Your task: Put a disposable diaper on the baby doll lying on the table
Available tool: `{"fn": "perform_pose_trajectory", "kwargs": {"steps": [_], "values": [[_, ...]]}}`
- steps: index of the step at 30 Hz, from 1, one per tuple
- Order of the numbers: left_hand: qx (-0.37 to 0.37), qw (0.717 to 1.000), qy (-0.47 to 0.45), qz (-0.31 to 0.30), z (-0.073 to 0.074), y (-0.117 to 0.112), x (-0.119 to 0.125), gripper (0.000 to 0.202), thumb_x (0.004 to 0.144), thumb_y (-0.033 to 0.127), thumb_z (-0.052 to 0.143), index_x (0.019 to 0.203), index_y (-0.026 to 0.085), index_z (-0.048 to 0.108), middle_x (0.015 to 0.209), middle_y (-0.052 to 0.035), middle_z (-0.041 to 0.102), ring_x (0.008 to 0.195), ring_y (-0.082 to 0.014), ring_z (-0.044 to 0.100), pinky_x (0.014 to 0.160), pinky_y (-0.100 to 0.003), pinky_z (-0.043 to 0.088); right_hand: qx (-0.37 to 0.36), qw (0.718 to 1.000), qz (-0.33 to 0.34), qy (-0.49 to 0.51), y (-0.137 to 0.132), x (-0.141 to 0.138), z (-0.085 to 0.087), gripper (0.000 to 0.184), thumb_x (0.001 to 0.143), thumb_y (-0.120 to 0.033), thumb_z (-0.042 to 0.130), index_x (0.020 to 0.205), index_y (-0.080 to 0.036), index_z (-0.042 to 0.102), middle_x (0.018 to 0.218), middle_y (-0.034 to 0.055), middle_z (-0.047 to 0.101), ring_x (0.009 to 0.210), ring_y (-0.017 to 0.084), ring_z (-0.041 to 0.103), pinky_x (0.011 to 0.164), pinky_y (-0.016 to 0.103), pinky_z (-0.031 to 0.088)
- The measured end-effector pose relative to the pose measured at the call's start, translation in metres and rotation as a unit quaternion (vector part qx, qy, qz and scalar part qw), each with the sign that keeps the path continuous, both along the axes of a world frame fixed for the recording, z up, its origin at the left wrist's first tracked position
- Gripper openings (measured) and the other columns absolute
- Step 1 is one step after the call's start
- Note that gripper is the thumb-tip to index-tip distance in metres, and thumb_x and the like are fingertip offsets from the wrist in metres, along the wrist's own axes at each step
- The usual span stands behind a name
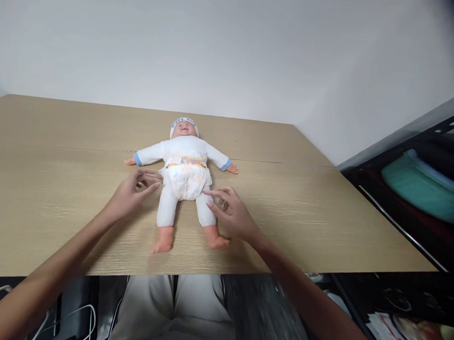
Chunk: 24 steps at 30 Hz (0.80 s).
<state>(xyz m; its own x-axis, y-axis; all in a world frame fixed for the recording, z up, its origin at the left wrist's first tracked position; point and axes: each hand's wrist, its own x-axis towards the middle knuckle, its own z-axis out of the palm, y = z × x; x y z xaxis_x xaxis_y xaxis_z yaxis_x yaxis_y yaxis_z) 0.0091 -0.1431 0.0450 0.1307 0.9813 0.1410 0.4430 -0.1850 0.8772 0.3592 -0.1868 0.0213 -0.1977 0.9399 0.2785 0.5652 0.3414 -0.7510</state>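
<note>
A baby doll [181, 144] lies on its back, arms spread, in a white suit with blue cuffs and a white printed cap. Around its hips is a white diaper [188, 181] with an orange patterned waistband, closed at the front. My left hand [133, 193] is at the diaper's left side, fingers loosely curved and apart, with nothing visible in them. By the doll's leg on the right is my right hand [234, 214], its index fingertip at the diaper's leg edge and its thumb near the thigh. That hand is open too.
The doll rests on a wide light wooden table [296, 202] against a pale wall. To the right, a dark shelf holds a folded green cloth [423, 186]. Below the front edge are my legs [195, 301], white cables [91, 316] and papers [386, 328].
</note>
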Motion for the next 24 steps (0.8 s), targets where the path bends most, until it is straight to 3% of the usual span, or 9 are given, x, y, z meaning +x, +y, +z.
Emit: {"fn": "perform_pose_trajectory", "kwargs": {"steps": [3,7,11,15,18,20,22,24], "values": [[0.078,0.987,0.139,0.034,0.001,0.015,-0.023,0.058,0.095,0.064,0.075,0.136,0.023,0.065,0.143,-0.016,0.074,0.122,-0.0358,0.07,0.104,-0.05,0.052,0.006,1.0,-0.03,-0.001,0.012,0.028,0.005,0.036,0.106,-0.05,0.066,0.131,-0.028,0.081,0.118,0.0092,0.074,0.088,0.024,0.067,0.077,0.041,0.059],[0.141,0.94,0.292,0.103,0.0,0.068,-0.021,0.067,0.094,0.064,0.073,0.141,0.018,0.062,0.149,-0.0236,0.066,0.142,-0.0466,0.053,0.12,-0.059,0.038,0.138,0.981,-0.109,-0.08,0.082,0.043,0.007,0.037,0.101,-0.045,0.068,0.13,-0.023,0.075,0.123,0.0143,0.076,0.112,0.034,0.068,0.107,0.055,0.055],[0.091,0.923,0.364,0.083,-0.003,0.128,0.001,0.07,0.092,0.058,0.072,0.144,0.012,0.059,0.151,-0.0293,0.063,0.146,-0.0508,0.048,0.121,-0.061,0.034,0.153,0.964,-0.116,-0.185,0.162,0.02,0.0,0.059,0.096,-0.038,0.072,0.15,-0.017,0.064,0.149,0.0221,0.067,0.136,0.042,0.056,0.119,0.06,0.046],[0.054,0.917,0.39,0.065,0.001,0.149,0.017,0.056,0.093,0.046,0.068,0.137,0.011,0.063,0.129,-0.0275,0.075,0.126,-0.0472,0.066,0.112,-0.054,0.04,0.099,0.959,-0.109,-0.243,0.196,-0.007,-0.008,0.053,0.095,-0.021,0.061,0.147,-0.011,0.066,0.14,0.0245,0.072,0.128,0.042,0.059,0.112,0.055,0.046],[0.044,0.922,0.373,0.097,0.009,0.125,0.025,0.049,0.094,0.048,0.068,0.128,0.014,0.066,0.117,-0.0249,0.079,0.11,-0.0456,0.072,0.096,-0.047,0.046,0.095,0.961,-0.11,-0.235,0.188,-0.007,-0.003,0.052,0.095,-0.014,0.055,0.145,-0.011,0.067,0.136,0.0226,0.076,0.124,0.04,0.063,0.109,0.051,0.046],[0.056,0.929,0.351,0.107,0.014,0.084,0.028,0.046,0.095,0.054,0.069,0.124,0.017,0.066,0.112,-0.0219,0.08,0.101,-0.0438,0.074,0.084,-0.043,0.046,0.109,0.967,-0.092,-0.21,0.168,0.002,0.007,0.053,0.094,-0.013,0.055,0.145,-0.014,0.068,0.135,0.0203,0.077,0.121,0.039,0.066,0.106,0.049,0.049],[0.073,0.937,0.326,0.104,0.014,0.022,0.029,0.051,0.096,0.061,0.069,0.126,0.02,0.064,0.108,-0.0183,0.08,0.095,-0.041,0.074,0.077,-0.04,0.044,0.129,0.974,-0.052,-0.18,0.137,0.016,0.021,0.052,0.095,-0.014,0.056,0.146,-0.018,0.069,0.135,0.0168,0.079,0.12,0.037,0.069,0.103,0.047,0.051],[0.08,0.942,0.316,0.081,0.011,-0.057,0.029,0.061,0.097,0.068,0.068,0.133,0.02,0.061,0.104,-0.0169,0.079,0.091,-0.0401,0.073,0.073,-0.04,0.042,0.155,0.976,0.013,-0.15,0.095,0.034,0.038,0.051,0.099,-0.018,0.057,0.148,-0.024,0.068,0.137,0.0121,0.078,0.122,0.035,0.071,0.103,0.045,0.052]]}}
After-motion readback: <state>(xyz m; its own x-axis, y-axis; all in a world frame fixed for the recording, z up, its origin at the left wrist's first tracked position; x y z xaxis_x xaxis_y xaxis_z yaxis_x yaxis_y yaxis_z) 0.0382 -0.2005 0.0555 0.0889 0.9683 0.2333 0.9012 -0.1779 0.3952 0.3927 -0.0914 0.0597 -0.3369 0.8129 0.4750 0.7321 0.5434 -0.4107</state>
